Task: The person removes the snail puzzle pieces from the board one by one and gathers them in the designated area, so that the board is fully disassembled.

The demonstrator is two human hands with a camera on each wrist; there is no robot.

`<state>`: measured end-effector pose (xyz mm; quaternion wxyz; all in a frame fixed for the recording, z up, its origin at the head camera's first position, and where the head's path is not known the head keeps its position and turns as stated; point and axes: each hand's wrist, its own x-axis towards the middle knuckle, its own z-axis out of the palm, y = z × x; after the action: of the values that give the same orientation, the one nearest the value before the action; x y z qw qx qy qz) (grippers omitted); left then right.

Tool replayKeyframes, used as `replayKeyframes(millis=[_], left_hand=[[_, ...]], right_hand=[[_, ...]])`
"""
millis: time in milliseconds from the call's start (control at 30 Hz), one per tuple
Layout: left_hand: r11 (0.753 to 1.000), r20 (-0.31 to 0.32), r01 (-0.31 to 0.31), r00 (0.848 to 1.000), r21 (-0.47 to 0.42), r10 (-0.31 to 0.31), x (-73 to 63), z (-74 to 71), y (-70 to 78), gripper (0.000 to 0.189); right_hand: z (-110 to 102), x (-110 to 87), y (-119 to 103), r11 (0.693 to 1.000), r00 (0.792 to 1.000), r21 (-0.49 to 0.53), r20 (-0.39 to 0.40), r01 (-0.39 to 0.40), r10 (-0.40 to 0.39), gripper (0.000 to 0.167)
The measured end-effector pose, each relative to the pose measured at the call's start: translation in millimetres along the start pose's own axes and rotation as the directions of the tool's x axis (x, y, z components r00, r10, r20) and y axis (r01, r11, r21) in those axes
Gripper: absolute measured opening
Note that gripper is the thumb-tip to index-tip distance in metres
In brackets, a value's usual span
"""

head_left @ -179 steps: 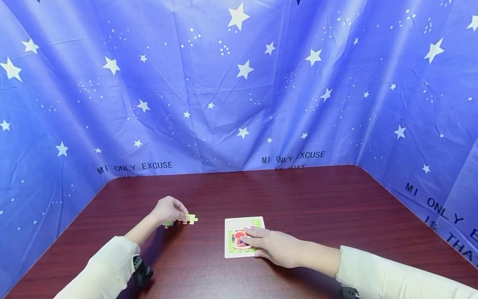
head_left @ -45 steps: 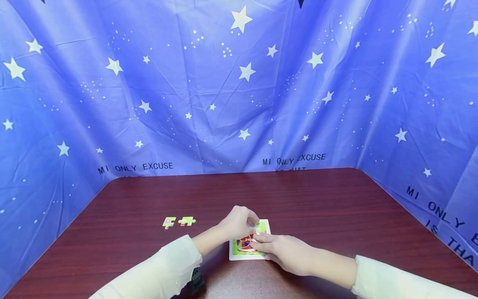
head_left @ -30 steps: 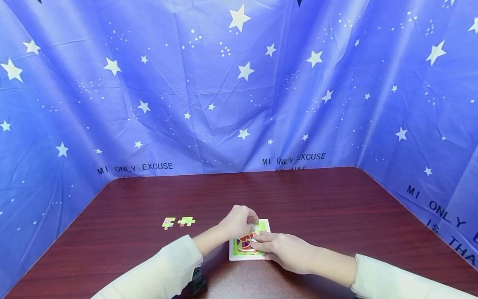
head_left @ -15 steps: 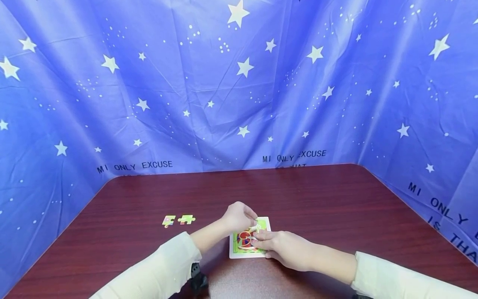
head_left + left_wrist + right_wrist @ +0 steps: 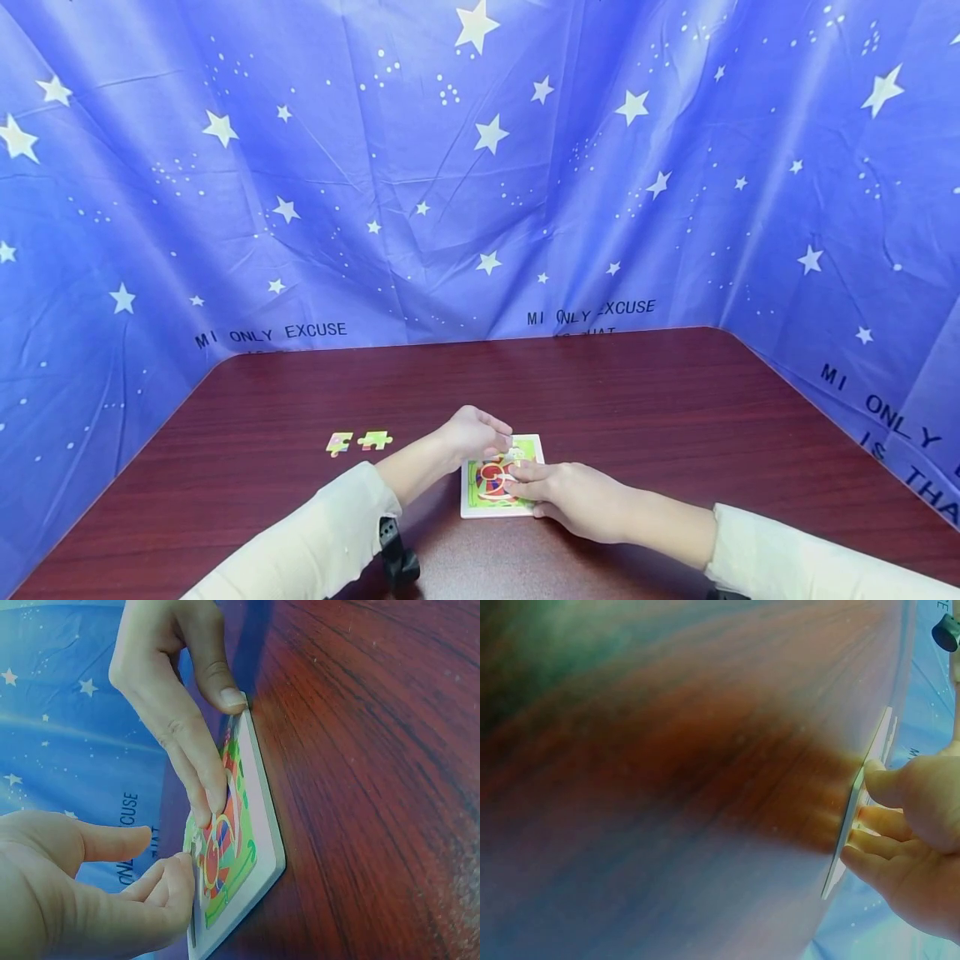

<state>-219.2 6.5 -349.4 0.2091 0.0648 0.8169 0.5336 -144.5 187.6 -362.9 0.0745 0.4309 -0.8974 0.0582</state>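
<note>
A square jigsaw puzzle [image 5: 491, 487] with a white frame [image 5: 264, 836] lies on the table, its picture red, blue and green. My left hand [image 5: 472, 433] is over its far left part. In the left wrist view the left fingertips [image 5: 182, 862] touch the puzzle and the thumb stands apart, with nothing between. My right hand [image 5: 585, 502] rests straight fingers on the picture from the right, its thumb [image 5: 885, 784] at the frame's edge. The left hand hides the puzzle's far left corner in the head view.
Two loose jigsaw pieces, a pink-and-green one [image 5: 339, 443] and a yellow-green one [image 5: 375, 440], lie on the dark red table [image 5: 637, 400] left of the puzzle. A blue star-print curtain [image 5: 420, 167] hangs behind the table.
My left hand has moved from the loose pieces to the puzzle, whose far part now shows green. In the last second its fingers have loosened and spread. The right hand stays on the puzzle.
</note>
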Motion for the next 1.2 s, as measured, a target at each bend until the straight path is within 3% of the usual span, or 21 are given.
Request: replayKeyframes(millis=[167, 400, 633, 800, 900, 1033, 1133, 1200], left_hand=[[1.000, 0.031, 0.003, 1.000, 0.007, -0.003, 2.7, -0.9, -0.3, 0.026], [0.983, 0.015, -0.061, 0.998, 0.173, 0.059, 6.5, 2.6, 1.9, 0.021], [0.916, -0.026, -0.155, 0.984, 0.371, 0.177, 7.9, 7.5, 4.9, 0.025], [0.888, -0.039, -0.193, 0.973, 0.418, 0.229, 5.8, 10.9, 4.6, 0.021], [0.863, -0.027, -0.237, 0.960, 0.447, 0.277, 4.3, 10.6, 5.7, 0.016], [0.810, -0.009, -0.304, 0.934, 0.502, 0.356, 6.5, 10.2, 6.3, 0.008], [0.796, 0.005, -0.330, 0.925, 0.507, 0.380, 11.1, 11.2, 5.7, 0.008], [0.803, 0.016, -0.334, 0.926, 0.493, 0.376, 14.2, 11.8, 5.6, 0.010]], right_hand=[[0, -0.3, 0, 1.000, 1.000, -0.003, 0.002, -0.003, 0.003, 0.041], [-1, -0.7, 0, 1.000, 1.000, 0.002, 0.000, 0.000, 0.000, 0.040], [0, -0.4, 0, 1.000, 1.000, 0.012, 0.002, -0.002, 0.002, 0.040], [2, -0.4, 0, 1.000, 1.000, 0.010, -0.009, 0.010, -0.010, 0.040], [3, -0.3, 0, 1.000, 1.000, -0.001, -0.014, 0.021, -0.021, 0.040], [3, -0.3, 0, 1.000, 1.000, -0.008, -0.013, 0.017, -0.017, 0.040], [2, -0.4, 1, 1.000, 1.000, -0.010, -0.007, 0.011, -0.011, 0.040], [1, -0.4, 1, 1.000, 1.000, -0.010, -0.003, 0.008, -0.008, 0.040]])
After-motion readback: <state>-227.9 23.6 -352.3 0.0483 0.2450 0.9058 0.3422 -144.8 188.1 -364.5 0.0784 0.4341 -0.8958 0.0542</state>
